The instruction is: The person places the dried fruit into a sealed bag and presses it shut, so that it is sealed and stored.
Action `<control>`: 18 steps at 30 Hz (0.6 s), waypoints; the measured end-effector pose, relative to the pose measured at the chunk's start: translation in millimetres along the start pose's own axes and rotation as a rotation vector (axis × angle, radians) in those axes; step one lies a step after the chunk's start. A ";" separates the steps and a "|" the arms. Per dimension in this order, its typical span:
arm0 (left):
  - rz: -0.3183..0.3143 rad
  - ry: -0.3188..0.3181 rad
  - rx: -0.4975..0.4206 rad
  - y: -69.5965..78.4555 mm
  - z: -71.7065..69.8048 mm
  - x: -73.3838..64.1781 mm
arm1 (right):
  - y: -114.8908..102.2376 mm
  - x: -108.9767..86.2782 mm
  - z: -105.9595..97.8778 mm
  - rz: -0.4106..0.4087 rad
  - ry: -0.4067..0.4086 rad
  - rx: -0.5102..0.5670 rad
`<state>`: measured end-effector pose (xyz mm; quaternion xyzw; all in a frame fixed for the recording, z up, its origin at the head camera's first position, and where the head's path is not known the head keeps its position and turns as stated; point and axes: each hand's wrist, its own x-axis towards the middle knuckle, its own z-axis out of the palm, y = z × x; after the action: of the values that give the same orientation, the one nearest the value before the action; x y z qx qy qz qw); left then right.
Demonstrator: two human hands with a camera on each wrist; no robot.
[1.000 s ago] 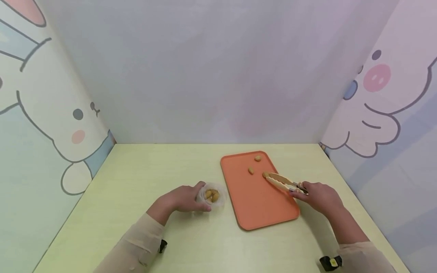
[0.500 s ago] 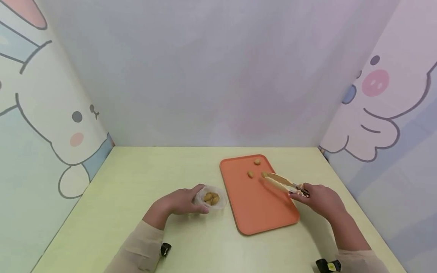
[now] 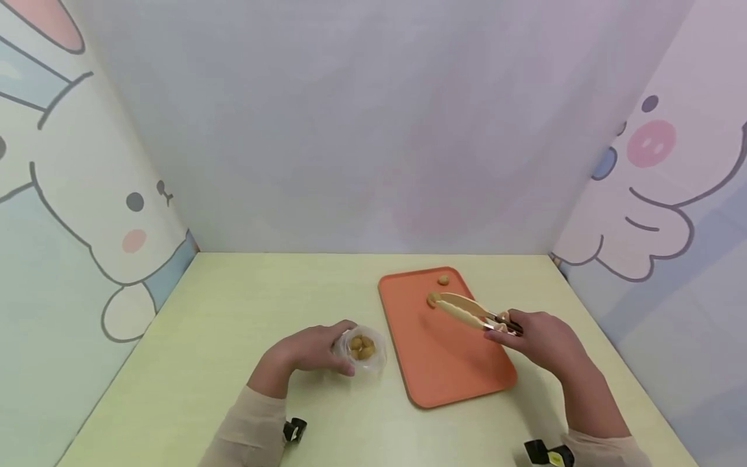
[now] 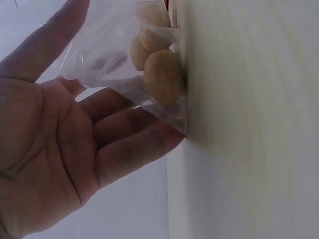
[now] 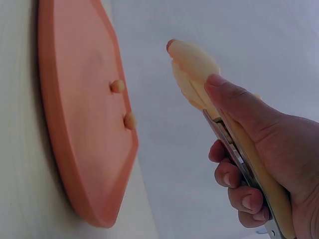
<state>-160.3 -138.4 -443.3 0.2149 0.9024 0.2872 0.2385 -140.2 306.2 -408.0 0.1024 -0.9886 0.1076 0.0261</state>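
Observation:
My left hand [image 3: 318, 350] holds a small clear plastic bowl [image 3: 380, 353] between thumb and fingers, low on the table. Several brown, rounded nut-like pieces [image 4: 163, 77] lie inside it. My right hand [image 3: 539, 340] grips tongs [image 3: 463, 306] with cream scalloped heads, the thumb along one arm in the right wrist view. At the tong tips a brown piece [image 5: 170, 46] shows, raised off the orange tray [image 3: 449, 363]. Two more pieces rest on the tray: one near its far edge [image 3: 443, 280], the other [image 5: 117, 86] overlapped by the tong tips in the head view.
The tray lies flat on the pale yellow table [image 3: 257, 292], just right of the bowl. A plain pale wall [image 3: 373, 130] stands behind, with cartoon-printed walls at both sides.
The tongs have picked a piece up off the tray's right side and moved slightly left with it. The left hand stays at the bowl; the head view has shifted a little.

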 end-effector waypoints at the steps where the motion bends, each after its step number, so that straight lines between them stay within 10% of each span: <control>1: -0.002 0.001 0.005 0.6 0.3 -0.1 | -2.2 0.4 -0.8 -0.002 -0.003 0.005; 18: -0.026 0.014 0.033 6.7 1.8 0.0 | -28.4 0.8 -17.2 -0.053 0.010 0.058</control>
<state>-157.6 -132.7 -440.4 0.2052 0.9113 0.2709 0.2325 -134.6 282.7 -385.3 0.1288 -0.9818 0.1362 0.0309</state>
